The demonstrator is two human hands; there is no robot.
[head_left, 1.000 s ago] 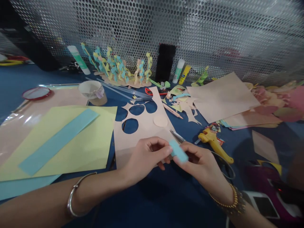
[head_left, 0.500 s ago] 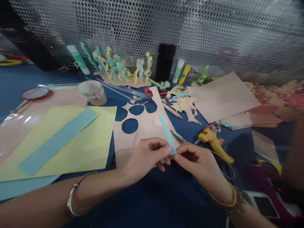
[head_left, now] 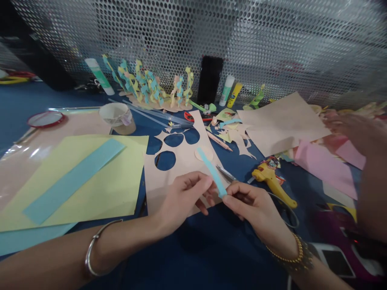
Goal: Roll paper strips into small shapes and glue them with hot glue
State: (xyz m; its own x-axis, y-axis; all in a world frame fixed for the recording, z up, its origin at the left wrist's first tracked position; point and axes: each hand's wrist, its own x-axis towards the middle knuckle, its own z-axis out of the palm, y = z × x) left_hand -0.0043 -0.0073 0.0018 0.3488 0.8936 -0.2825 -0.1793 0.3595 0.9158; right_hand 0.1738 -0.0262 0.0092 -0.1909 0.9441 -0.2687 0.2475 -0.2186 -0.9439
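A narrow light-blue paper strip [head_left: 211, 169] slants up and left from my right hand [head_left: 252, 207], its lower end pinched between thumb and fingers. My left hand [head_left: 189, 195] is beside the strip, fingers loosely curled and apart, with nothing visibly held. Under both hands lies a pale pink sheet [head_left: 187, 161] with several round holes cut out. On that sheet are a loose pale pink paper disc [head_left: 199, 154], partly behind the strip, and metal scissor-like tips [head_left: 226, 173] near my right hand.
A yellow glue gun [head_left: 272, 181] lies to the right, its cable by my wrist. A yellow sheet with a wide blue strip [head_left: 75, 177] is at left, a paper cup [head_left: 117, 118] behind. Curled-paper pieces [head_left: 151, 86] and a phone [head_left: 211, 79] stand at the back. Another person's arm [head_left: 375, 181] reaches in.
My left fingers have come off the strip, which now tilts more to the left in my right hand. At the right, the other person's hand has appeared and pink sheets lie newly spread.
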